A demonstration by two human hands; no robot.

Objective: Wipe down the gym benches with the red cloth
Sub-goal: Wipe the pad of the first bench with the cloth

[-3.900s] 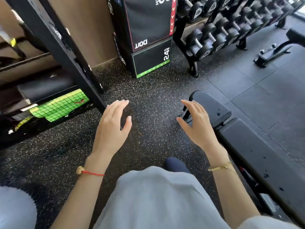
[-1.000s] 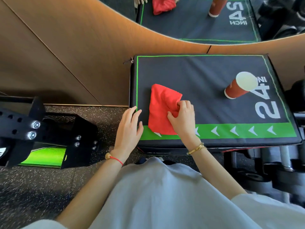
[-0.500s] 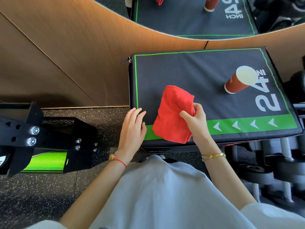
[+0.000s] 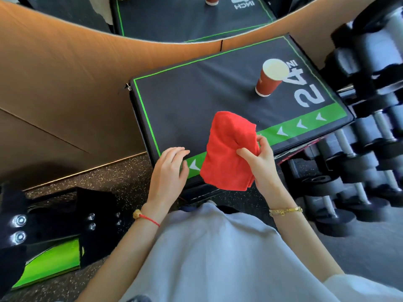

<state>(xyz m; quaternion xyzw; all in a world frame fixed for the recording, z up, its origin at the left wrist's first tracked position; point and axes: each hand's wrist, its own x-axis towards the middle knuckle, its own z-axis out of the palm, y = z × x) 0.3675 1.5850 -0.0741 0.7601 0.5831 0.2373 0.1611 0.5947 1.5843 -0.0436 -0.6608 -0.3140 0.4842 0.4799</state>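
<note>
Nearest the camera, pale grey clothing across the lower frame, both forearms reaching forward over it toward the plyo box. Left hand palm down at the box's near left corner, fingers loosely spread and slightly curled, gripping nothing; fingertips over the green border strip, though contact with the surface not clear. Red string bracelet on that wrist. Right hand raised above the box's near edge, thumb and fingers pinched on the right side of the red cloth. Gold bracelet on that wrist.

Red cloth bunched and folded, lifted clear of the box top (lower end hanging past the near edge), just right of the left hand and not touching it.

Farther back on the box, near its right end beside the white "24", a red paper cup standing upright, white across its top; lid or contents not distinguishable.

Left of the box, speckled rubber floor and a black bolted frame with a green panel beneath. Right of the box, a rack of dumbbells. Behind the box, a wood-toned wall, and above that a mirror reflecting the box top.
</note>
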